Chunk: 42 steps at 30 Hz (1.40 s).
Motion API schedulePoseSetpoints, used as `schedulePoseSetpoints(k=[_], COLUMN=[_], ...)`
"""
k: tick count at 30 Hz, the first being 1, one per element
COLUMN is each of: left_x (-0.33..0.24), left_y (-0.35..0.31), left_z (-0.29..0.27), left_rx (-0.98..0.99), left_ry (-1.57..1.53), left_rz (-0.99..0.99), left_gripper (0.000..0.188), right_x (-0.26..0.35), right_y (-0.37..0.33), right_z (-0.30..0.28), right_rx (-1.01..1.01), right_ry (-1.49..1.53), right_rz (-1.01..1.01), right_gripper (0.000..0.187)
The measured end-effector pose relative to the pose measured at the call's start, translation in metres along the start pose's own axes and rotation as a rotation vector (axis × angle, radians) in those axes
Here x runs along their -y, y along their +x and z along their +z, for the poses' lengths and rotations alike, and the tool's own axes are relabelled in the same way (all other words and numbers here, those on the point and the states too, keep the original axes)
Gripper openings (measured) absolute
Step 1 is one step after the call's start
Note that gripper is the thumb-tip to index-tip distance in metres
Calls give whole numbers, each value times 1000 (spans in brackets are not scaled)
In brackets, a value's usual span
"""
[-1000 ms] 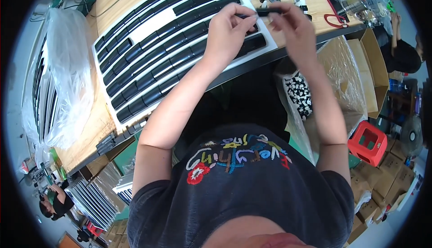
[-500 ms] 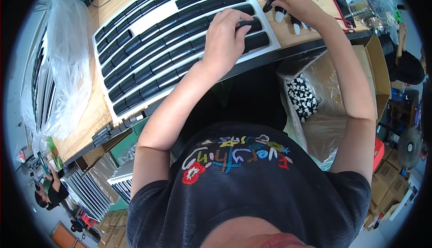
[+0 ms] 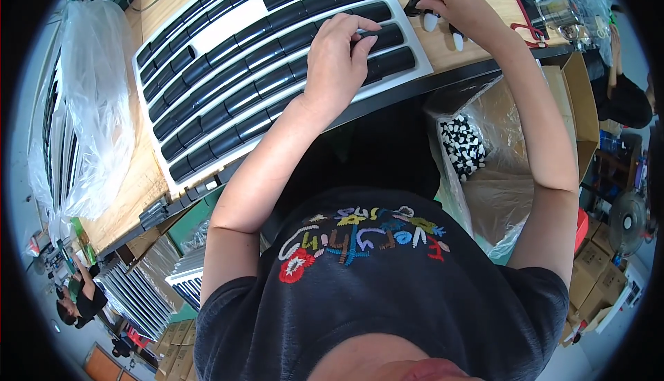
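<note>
A white tray [image 3: 228, 26] lies slanted on the wooden table, filled with curved rows of glossy black cylindrical pieces [image 3: 273, 49]. Over its right part is my left hand [image 3: 335, 62], thumb and fingers pinched on a black cylindrical piece in one of the nearer rows; the fingers partly hide it. Just past the tray's right edge, my right hand [image 3: 453, 6] has its fingertips closed on a black piece among loose black pieces with white tips [image 3: 431, 21]. The fingers cover much of what it holds.
Right of my right hand are a phone [image 3: 523, 0], red-handled scissors [image 3: 531, 33] and a clear jar [image 3: 559, 14]. Below the table edge, a plastic-lined carton [image 3: 501, 194] holds small black-and-white pieces [image 3: 463, 147]. Plastic-wrapped trays [image 3: 97, 104] stand at left. Other people are farther off.
My left hand has shifted slightly left along the row. My right hand stays by the loose pieces, its fingers moved a little. The whole view has shifted slightly.
</note>
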State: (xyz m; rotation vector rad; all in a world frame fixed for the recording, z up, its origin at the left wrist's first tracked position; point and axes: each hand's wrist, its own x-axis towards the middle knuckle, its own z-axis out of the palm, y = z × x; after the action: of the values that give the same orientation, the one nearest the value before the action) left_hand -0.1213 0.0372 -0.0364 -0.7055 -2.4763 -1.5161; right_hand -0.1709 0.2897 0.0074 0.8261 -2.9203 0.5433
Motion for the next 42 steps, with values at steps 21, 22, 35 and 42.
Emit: schedulePoseSetpoints(k=[21, 22, 35, 42], left_x=[2, 2, 3, 3], left_y=[-1, -1, -3, -3], left_z=[-2, -2, -2, -1], left_rx=[-15, -21, -19, -26], left_ry=[-46, -45, -58, -76], left_rz=[24, 33, -1, 13], left_gripper=[12, 12, 12, 11], right_x=[20, 22, 32, 32], right_y=[14, 15, 26, 27], right_z=[-23, -25, -27, -28], right_rx=[97, 132, 258, 250], right_ry=[118, 130, 63, 230], right_rz=[29, 68, 180, 245], right_gripper=[22, 23, 23, 20])
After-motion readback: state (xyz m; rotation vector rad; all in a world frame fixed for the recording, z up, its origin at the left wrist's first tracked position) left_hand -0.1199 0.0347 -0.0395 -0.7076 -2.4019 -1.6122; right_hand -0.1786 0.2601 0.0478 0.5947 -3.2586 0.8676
